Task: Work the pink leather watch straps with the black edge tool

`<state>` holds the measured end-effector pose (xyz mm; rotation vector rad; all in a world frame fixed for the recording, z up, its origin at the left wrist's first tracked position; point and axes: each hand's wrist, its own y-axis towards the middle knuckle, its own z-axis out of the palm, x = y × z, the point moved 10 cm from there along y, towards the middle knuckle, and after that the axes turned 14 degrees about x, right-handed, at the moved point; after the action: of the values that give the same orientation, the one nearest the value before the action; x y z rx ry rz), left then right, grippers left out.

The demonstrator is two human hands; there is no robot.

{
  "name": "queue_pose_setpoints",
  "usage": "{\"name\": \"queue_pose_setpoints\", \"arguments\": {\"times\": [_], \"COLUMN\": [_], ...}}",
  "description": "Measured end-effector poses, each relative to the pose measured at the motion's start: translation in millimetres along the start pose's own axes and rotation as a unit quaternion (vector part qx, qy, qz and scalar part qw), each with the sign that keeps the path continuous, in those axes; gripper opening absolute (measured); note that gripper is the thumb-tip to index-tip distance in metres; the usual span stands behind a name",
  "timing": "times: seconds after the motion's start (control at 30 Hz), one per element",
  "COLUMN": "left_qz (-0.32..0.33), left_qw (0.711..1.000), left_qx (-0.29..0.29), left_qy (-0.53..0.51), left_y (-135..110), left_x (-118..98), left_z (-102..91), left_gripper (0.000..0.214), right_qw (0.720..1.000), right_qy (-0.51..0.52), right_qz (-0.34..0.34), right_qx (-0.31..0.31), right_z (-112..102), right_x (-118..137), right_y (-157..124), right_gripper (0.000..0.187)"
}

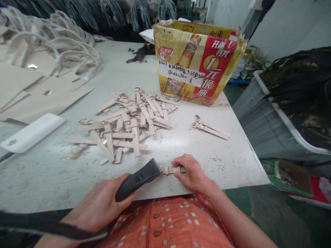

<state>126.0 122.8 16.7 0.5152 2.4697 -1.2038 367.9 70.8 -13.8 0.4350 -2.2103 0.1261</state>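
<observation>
My left hand (103,201) is closed around a black electric hair clipper (138,179), tilted up to the right. Its head meets the buckle end of a beige buckle strap (170,170) at the table's near edge. With fingers and thumb, my right hand (192,173) grips that strap against the tabletop and covers its right part. Beyond my hands lies a loose pile of similar beige straps (136,132) with metal buckles. Off to the right of the pile, a few straps (210,130) lie side by side, buckles to the left.
A yellow and red cardboard box (199,65) stands at the table's back right. A white device (33,132) with a cable lies left, near beige bag pieces (43,89). Beyond the right edge is a grey bin (281,120) with dark items.
</observation>
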Motion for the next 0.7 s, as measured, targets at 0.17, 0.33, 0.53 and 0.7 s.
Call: {"name": "queue_pose_setpoints", "arguments": {"times": [0.17,0.33,0.53,0.7], "left_qz": [-0.019,-0.009,-0.036,-0.041], "left_qw": [0.995,0.997,0.997,0.988], "left_qx": [0.077,0.056,0.040,0.087], "left_qy": [0.063,0.061,0.056,0.123], "left_y": [6,9,2,6], "left_x": [-22,-24,-24,-51], "left_z": [20.5,16.1,10.9,22.7], "left_gripper": [0.024,0.026,0.034,0.027], "right_qw": [1.000,1.000,1.000,1.000], "right_qy": [-0.004,0.006,0.016,0.030], "right_qz": [-0.002,0.009,0.017,0.006], "right_qx": [-0.012,-0.011,0.000,-0.006], "right_z": [-3,-4,-2,-4], "right_x": [2,1,0,3], "right_y": [0,0,1,-1], "right_gripper": [0.034,0.038,0.044,0.055]}}
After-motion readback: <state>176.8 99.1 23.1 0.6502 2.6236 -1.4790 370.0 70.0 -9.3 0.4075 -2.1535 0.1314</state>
